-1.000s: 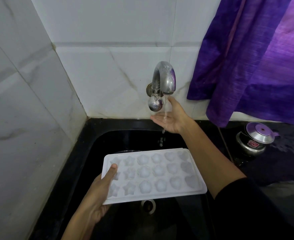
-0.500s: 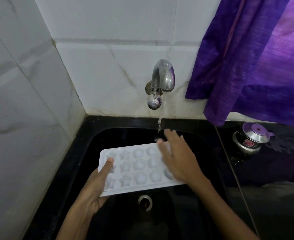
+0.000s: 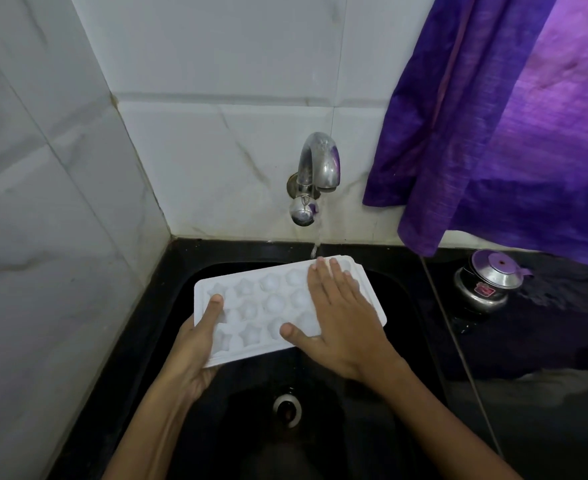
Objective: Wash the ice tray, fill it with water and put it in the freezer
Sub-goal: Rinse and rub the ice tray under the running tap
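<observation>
Clearly the washing step is in hand: the white ice tray (image 3: 268,313) is held above the black sink (image 3: 181,271), tilted so that its far right corner is raised toward the tap (image 3: 318,168), and a thin stream of water (image 3: 316,244) falls just at that corner. The left hand (image 3: 195,344) grips the near left end of the tray, with the thumb lying on top over the first moulds and the other fingers hidden underneath. The right hand (image 3: 341,320) lies flat and open on the right half of the tray, fingers straight and pointing to the stream, so it presses or rubs the surface and does not hold it. I judge that the tray is light and made of thin plastic, probably a little flexible, so it can twist if it is lifted by one corner only. When wet it will be slippery, and when full of water it becomes heavier and easy to spill. For this reason the best hold seems to be on the flat rim at the two short ends, with both hands and the tray level. On the counter at the right a small steel pot (image 3: 486,282) with a lid stands under a purple curtain (image 3: 510,116).
</observation>
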Motion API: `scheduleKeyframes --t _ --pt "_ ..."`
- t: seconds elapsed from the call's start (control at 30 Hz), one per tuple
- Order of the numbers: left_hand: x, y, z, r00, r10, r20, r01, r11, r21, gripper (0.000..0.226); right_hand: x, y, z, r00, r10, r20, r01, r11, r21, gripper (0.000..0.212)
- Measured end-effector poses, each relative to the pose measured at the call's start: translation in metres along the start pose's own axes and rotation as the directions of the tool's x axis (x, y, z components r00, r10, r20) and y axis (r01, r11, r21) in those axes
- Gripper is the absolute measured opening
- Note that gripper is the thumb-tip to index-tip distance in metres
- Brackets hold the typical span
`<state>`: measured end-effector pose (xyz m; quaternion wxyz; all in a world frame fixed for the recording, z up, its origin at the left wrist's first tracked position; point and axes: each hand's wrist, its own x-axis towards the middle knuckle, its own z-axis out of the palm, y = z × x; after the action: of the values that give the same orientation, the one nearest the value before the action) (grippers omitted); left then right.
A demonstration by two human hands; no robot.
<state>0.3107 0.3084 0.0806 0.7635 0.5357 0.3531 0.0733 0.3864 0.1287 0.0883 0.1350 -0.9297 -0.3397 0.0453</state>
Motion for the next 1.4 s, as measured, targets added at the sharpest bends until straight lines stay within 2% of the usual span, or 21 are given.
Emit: scheduleKeyframes --t 0.1,0.13,0.2,0.3,0.37,0.5,0.57,0.77,0.83,0.93,0.97,1.07,1.13,1.2,1.27,1.4 --pt "0.006 0.004 0.000 0.999 0.024 -0.034 -0.024 1.000 -0.002 0.026 -0.009 -0.008 -0.001 0.970 -0.221 0.099 0.220 0.975 0.025 0.104" --pt "0.008 0.006 -0.002 0.999 0.028 -0.042 -0.028 1.000 -0.008 0.026 -0.013 -0.008 -0.001 0.962 -0.251 0.111 0.250 0.968 0.027 0.103" --pt "0.011 0.008 -0.005 0.999 0.033 -0.039 -0.033 0.999 -0.007 0.025 -0.017 0.000 0.001 0.976 -0.204 0.080 0.204 0.979 0.006 0.101" --pt "0.011 0.008 -0.004 1.000 0.031 -0.005 -0.031 0.999 0.010 0.026 -0.010 0.012 -0.004 0.999 -0.043 -0.003 0.043 0.999 -0.016 0.107" --pt "0.010 0.006 0.001 1.000 0.030 0.011 -0.030 0.999 0.013 0.027 -0.004 0.011 -0.005 1.000 -0.007 -0.013 0.007 1.000 -0.014 0.112" --pt "0.010 0.007 0.006 0.999 0.045 -0.005 -0.045 0.999 -0.012 0.026 -0.008 -0.003 -0.002 0.981 -0.182 0.063 0.182 0.983 0.005 0.110" --pt "0.010 0.008 0.006 0.999 0.049 -0.020 -0.050 0.998 -0.036 0.024 -0.015 -0.003 -0.002 0.972 -0.224 0.069 0.224 0.974 0.012 0.106" --pt "0.009 0.003 0.007 0.999 0.038 -0.007 -0.038 0.999 -0.032 0.029 -0.002 0.017 -0.001 0.997 0.029 -0.066 -0.030 0.999 -0.017 0.115" --pt "0.007 0.001 0.011 0.999 0.048 0.000 -0.048 0.998 -0.037 0.030 0.000 0.011 0.000 0.999 -0.026 -0.047 0.026 1.000 0.000 0.115" --pt "0.008 0.003 0.014 0.998 0.068 -0.005 -0.068 0.997 -0.037 0.031 -0.011 0.001 0.001 0.982 -0.190 0.019 0.190 0.982 0.000 0.108" --pt "0.009 0.005 0.013 0.998 0.068 -0.014 -0.068 0.997 -0.041 0.031 -0.014 0.003 0.001 0.980 -0.198 0.016 0.198 0.980 0.007 0.106" --pt "0.013 0.009 0.012 0.997 0.069 -0.037 -0.072 0.996 -0.060 0.031 -0.016 0.020 0.001 0.994 -0.077 -0.076 0.078 0.997 0.008 0.107" --pt "0.013 0.008 0.013 0.997 0.066 -0.037 -0.068 0.996 -0.060 0.033 -0.012 0.025 0.005 0.995 0.024 -0.093 -0.023 1.000 0.020 0.111" --pt "0.012 0.005 0.016 0.997 0.069 -0.027 -0.070 0.996 -0.059 0.036 -0.009 0.021 0.007 0.993 0.059 -0.103 -0.058 0.998 0.015 0.114" --pt "0.011 0.004 0.018 0.998 0.066 -0.025 -0.067 0.996 -0.061 0.036 -0.010 0.012 0.006 0.995 0.000 -0.097 -0.001 1.000 -0.016 0.112" --pt "0.011 0.009 0.005 0.997 0.051 -0.062 -0.055 0.995 -0.078 0.034 -0.022 0.011 0.005 0.978 -0.204 -0.032 0.203 0.979 -0.036 0.104"
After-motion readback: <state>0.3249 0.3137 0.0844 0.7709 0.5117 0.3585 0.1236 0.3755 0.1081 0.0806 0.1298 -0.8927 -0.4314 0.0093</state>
